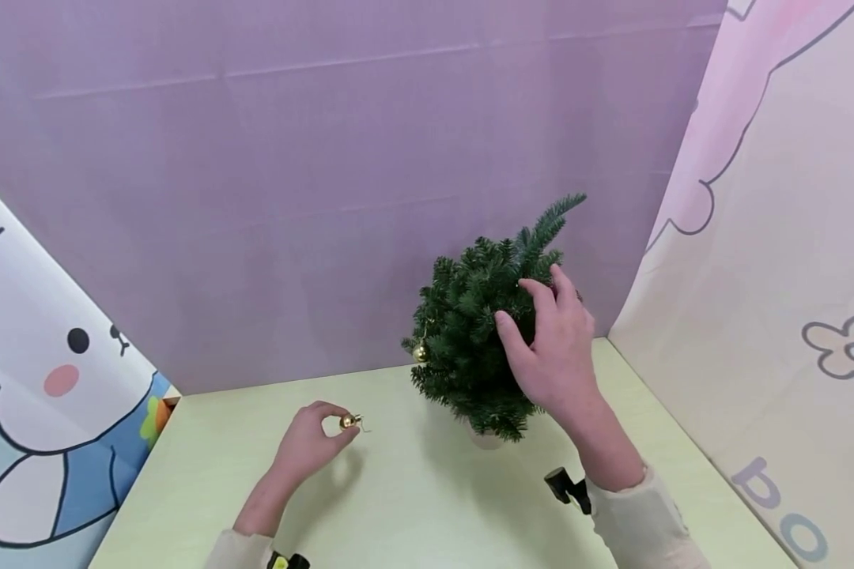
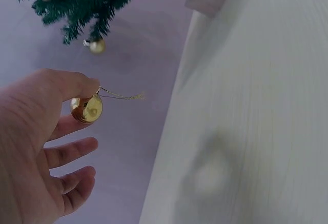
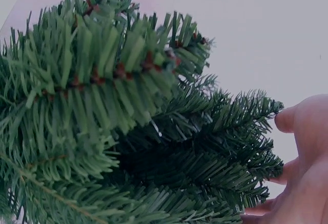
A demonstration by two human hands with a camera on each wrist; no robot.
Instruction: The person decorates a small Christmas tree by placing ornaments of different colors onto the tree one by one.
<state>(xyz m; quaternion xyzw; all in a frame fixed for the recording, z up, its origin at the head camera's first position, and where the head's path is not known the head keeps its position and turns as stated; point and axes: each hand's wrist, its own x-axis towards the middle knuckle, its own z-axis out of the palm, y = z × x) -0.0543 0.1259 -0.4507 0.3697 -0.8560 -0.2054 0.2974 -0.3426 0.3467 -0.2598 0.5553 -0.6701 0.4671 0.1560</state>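
My left hand (image 1: 304, 446) pinches a shiny gold Christmas ball (image 1: 347, 422) between thumb and index finger, above the table. In the left wrist view, a thin thread loop trails from the top of this ball (image 2: 88, 109), and the other fingers are loosely bent. A small green Christmas tree (image 1: 462, 324) stands upright to the right. My right hand (image 1: 561, 356) is at the tree's right side with its fingers spread. In the right wrist view, fingertips meet the branch ends (image 3: 256, 106); some fingers are partly hidden behind needles. No object shows in that hand.
Another gold ball (image 1: 420, 352) hangs on the tree's left side. The tree's pale base (image 1: 485, 439) rests on a light table (image 1: 391, 506). A purple cloth (image 1: 292, 197) closes off the back; printed panels (image 1: 768, 316) flank both sides.
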